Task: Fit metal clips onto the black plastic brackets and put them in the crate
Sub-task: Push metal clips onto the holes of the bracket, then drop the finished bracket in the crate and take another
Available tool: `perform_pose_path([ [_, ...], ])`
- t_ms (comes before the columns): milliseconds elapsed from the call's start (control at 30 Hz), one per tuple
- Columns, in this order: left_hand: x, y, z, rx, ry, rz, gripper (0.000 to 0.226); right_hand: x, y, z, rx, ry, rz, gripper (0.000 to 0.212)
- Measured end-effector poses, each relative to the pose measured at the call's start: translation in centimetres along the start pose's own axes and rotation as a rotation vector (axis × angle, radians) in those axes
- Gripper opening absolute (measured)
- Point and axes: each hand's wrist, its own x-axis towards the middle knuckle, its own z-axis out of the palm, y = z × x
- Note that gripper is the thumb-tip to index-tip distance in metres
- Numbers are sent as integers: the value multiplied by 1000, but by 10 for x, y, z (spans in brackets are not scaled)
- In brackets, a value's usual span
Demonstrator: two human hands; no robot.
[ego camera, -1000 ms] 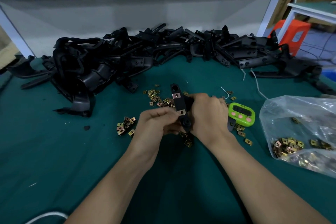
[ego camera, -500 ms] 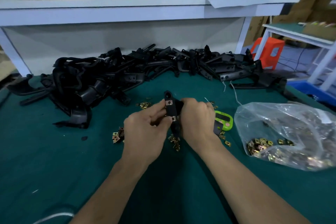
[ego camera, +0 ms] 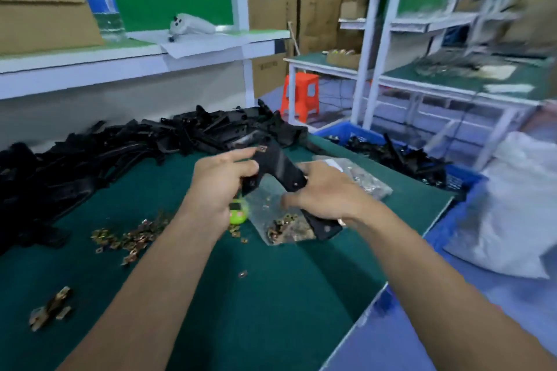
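Observation:
I hold a black plastic bracket (ego camera: 278,167) above the green table, with a metal clip (ego camera: 261,148) fitted at its upper end. My left hand (ego camera: 218,187) grips the bracket's upper part between thumb and fingers. My right hand (ego camera: 324,193) grips its lower part, and the bracket's bottom end (ego camera: 325,227) sticks out below that hand. A blue crate (ego camera: 346,132) holding several black brackets stands past the table's right edge. Loose metal clips (ego camera: 132,236) lie scattered on the table to the left.
A long pile of black brackets (ego camera: 120,153) runs along the table's back. A clear plastic bag of clips (ego camera: 289,224) and a green timer (ego camera: 238,212) lie under my hands. An orange stool (ego camera: 300,93), white racks and a white sack (ego camera: 518,205) stand to the right.
The view has swung to the right and the blue crate has come into sight. Both hands have carried the bracket rightward and tilted it, now over the clip bag.

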Motion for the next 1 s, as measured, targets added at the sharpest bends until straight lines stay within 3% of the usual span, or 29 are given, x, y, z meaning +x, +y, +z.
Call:
perform_pose_path([
  [67, 11, -13, 32, -29, -65, -79, 28, -28, 32, -25, 497, -189, 3, 24],
  [133, 19, -28, 70, 15, -101, -98, 24, -48, 67, -38, 880, -203, 52, 24],
  [233, 20, -44, 129, 62, -124, -86, 30, -60, 117, -39, 1010, 32, 225, 26],
  [300, 18, -48, 164, 90, -184, -108, 19, -55, 140, -45, 1105, 188, 395, 20],
  [367, 18, -45, 189, 91, -311, -120, 38, -31, 151, -66, 1183, 323, 511, 6],
  [433, 20, -38, 201, 79, -369, -125, 59, 10, 156, -101, 1249, 403, 525, 9],
  [500, 23, -32, 205, 63, -348, -109, 57, 54, 158, -134, 1309, 458, 566, 14],
  [567, 28, -23, 197, 80, -325, -67, 45, 89, 164, -141, 1234, 378, 712, 36],
  [667, 45, -12, 163, 128, -261, 61, 36, 114, 153, -105, 944, 194, 657, 21],
  [833, 76, -4, 89, 50, 59, 218, 60, 133, 115, -49, 420, 405, 473, 14],
  [900, 82, -3, 61, 37, 148, 246, 52, 134, 98, -41, 267, 417, 401, 15],
  [1000, 84, -2, 22, 16, 235, 238, 38, 137, 61, -31, 232, 330, 273, 16],
])
